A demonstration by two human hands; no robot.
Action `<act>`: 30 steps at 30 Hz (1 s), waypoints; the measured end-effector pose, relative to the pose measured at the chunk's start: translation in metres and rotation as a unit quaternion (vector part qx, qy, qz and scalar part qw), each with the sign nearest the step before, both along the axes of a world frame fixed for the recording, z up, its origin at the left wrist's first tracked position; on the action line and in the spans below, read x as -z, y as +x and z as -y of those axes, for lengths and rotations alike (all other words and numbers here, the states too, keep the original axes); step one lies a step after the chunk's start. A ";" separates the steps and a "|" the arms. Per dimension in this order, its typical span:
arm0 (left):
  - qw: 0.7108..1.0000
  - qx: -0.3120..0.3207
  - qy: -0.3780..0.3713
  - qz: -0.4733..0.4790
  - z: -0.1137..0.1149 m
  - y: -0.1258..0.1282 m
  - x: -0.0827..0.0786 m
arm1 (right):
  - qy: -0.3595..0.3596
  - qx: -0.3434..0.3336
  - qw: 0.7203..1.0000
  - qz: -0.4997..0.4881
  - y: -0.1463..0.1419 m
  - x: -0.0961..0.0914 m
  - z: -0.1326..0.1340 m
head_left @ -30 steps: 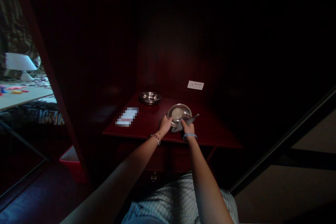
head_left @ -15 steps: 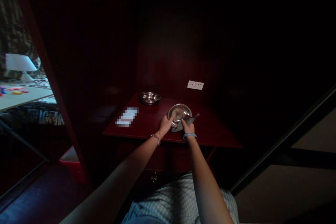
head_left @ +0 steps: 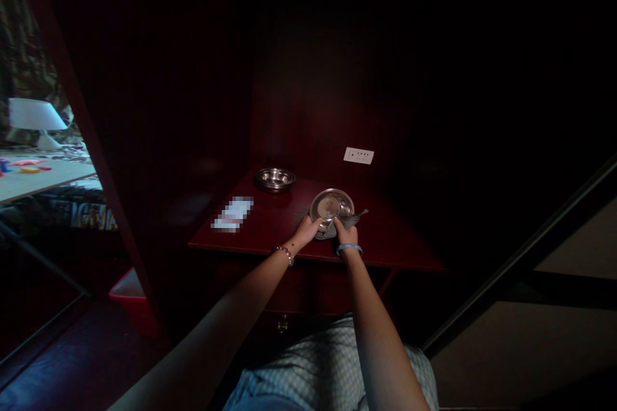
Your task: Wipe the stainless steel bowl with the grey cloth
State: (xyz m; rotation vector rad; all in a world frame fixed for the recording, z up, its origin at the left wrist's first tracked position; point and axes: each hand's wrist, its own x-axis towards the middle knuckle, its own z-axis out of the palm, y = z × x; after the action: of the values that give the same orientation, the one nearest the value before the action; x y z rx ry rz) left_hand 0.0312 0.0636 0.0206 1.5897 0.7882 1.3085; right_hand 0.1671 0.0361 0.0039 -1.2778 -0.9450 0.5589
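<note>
A shiny metal bowl (head_left: 328, 204) is held tilted over the dark red desk top, its inside facing me. My left hand (head_left: 308, 231) is closed on the bowl's near left rim, thumb over the edge. At the near right rim, my right hand (head_left: 346, 232) grips a grey cloth (head_left: 330, 230), pressing it against the bowl with the thumb on top. One corner of the cloth sticks out to the right. The fingers beneath the bowl are hidden. Further back on the left, more metal bowls (head_left: 274, 180) sit stacked on the desk.
A pixelated flat item (head_left: 233, 214) lies on the desk (head_left: 270, 236) at the left. A white socket (head_left: 359, 155) is on the back wall. Beyond the left panel are a red bin (head_left: 132, 295), a white lamp (head_left: 37, 115) and a pale table (head_left: 58, 176).
The left hand has shifted slightly along the rim towards the right hand. The bowl has turned and moved a little to the right. The right hand stays nearly in place with the cloth.
</note>
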 end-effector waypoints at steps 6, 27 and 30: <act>1.000 -0.028 -0.012 0.006 0.001 0.000 -0.002 | -0.005 0.003 1.000 0.010 0.000 0.000 0.000; 0.991 -0.107 -0.019 -0.078 0.001 -0.005 -0.007 | -0.002 0.003 1.000 0.017 -0.001 -0.001 0.000; 0.992 -0.101 -0.012 -0.070 0.004 -0.007 -0.009 | -0.004 -0.002 1.000 0.012 -0.002 -0.003 0.001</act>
State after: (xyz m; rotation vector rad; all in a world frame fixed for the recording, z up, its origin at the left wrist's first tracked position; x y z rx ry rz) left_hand 0.0247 0.0598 0.0297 1.6302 1.0705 1.3334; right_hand 0.1647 0.0346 0.0065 -1.2940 -0.9660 0.5515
